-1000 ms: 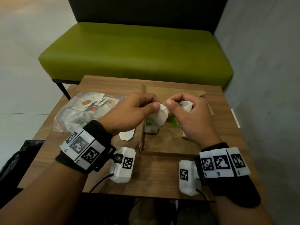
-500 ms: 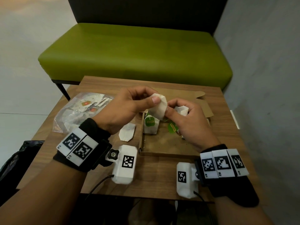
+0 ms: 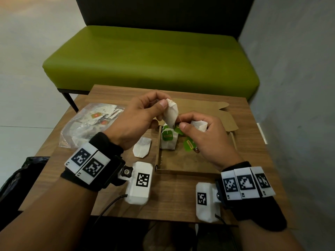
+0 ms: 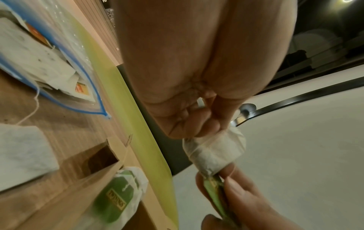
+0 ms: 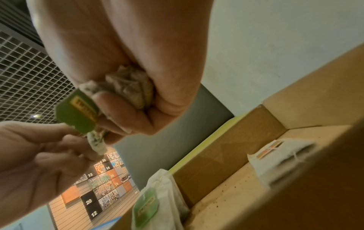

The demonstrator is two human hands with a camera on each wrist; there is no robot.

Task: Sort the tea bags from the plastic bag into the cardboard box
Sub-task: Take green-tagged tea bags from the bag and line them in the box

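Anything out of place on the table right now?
One tea bag lies loose on the table, between the plastic bag and the cardboard box, in neither. Dark specks dot the box floor.

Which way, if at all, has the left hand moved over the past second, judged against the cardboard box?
Yes. The left hand, pinching a tea bag, has risen toward the far edge of the cardboard box, lifting the bag above the right hand.
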